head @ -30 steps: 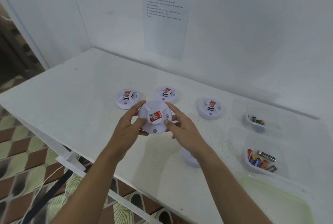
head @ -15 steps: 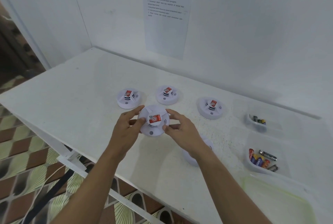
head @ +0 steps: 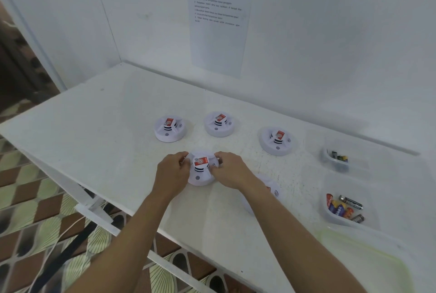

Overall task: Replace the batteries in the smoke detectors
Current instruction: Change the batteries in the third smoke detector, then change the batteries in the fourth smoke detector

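A round white smoke detector [head: 200,172] with a red label sits on the white table [head: 106,127], held from both sides. My left hand [head: 172,172] grips its left rim and my right hand [head: 230,172] grips its right rim, fingers curled round it. Three more detectors stand behind: one at the left [head: 169,128], one in the middle [head: 219,124], one at the right [head: 277,140]. Another detector [head: 271,190] lies mostly hidden under my right forearm. A clear tray [head: 330,216] at the right holds several batteries [head: 342,207].
A smaller clear tray [head: 326,154] with a few batteries [head: 339,157] stands behind the first one. A pale green bin [head: 368,266] sits at the front right corner. A printed sheet [head: 218,23] hangs on the back wall. The table's front edge runs just below my wrists.
Both hands have lowered the detector from the air onto the table and now curl round its sides.
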{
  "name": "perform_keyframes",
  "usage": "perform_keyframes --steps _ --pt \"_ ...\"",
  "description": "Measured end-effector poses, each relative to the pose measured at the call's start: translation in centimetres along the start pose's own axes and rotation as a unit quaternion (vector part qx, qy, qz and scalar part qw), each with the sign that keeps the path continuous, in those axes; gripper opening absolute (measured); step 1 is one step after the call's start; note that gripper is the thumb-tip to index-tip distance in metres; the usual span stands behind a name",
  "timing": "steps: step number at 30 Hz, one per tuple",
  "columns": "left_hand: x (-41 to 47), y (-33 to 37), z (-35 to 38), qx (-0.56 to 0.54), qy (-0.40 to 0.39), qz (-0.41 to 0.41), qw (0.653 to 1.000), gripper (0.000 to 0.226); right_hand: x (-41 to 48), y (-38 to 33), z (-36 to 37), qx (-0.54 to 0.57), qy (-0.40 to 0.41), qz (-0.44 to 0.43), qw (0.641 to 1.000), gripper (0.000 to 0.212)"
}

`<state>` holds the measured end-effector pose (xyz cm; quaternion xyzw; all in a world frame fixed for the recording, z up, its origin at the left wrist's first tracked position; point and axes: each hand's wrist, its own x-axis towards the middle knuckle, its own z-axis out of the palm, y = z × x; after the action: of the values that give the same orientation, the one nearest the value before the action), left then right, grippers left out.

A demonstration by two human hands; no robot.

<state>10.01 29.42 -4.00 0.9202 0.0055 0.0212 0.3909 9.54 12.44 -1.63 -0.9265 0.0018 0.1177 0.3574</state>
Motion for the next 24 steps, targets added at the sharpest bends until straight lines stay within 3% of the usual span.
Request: perform_keyframes --steps 3,6,9,13,18,24 --pt "0.2 -0.4 0.0 0.011 -0.004 0.002 1.0 0.026 0.0 0.1 0.0 0.003 0.0 0.004 1.0 0.015" --pt "0.7 -1.2 -0.3 0.042 -0.005 0.004 0.999 0.03 0.1 0.2 -0.3 0.016 -0.009 0.002 1.0 0.027" --pt "1.2 -2.8 -1.0 0.15 0.034 0.002 0.988 0.039 0.4 0.3 -0.7 0.028 -0.013 0.012 0.999 0.043" --pt "2.5 -5.1 -2.2 0.226 0.033 -0.002 0.974 0.052 1.9 0.2 -0.9 0.032 0.047 0.001 0.998 0.045" --pt "3.2 -6.4 -2.2 0.237 0.023 0.004 0.971 0.065 5.4 -0.7 -1.1 0.051 0.129 -0.031 0.99 0.041" --pt "3.5 -6.6 -2.5 0.236 0.031 0.021 0.971 0.071 10.1 -1.4 -0.9 -0.089 0.193 -0.052 0.976 0.06"
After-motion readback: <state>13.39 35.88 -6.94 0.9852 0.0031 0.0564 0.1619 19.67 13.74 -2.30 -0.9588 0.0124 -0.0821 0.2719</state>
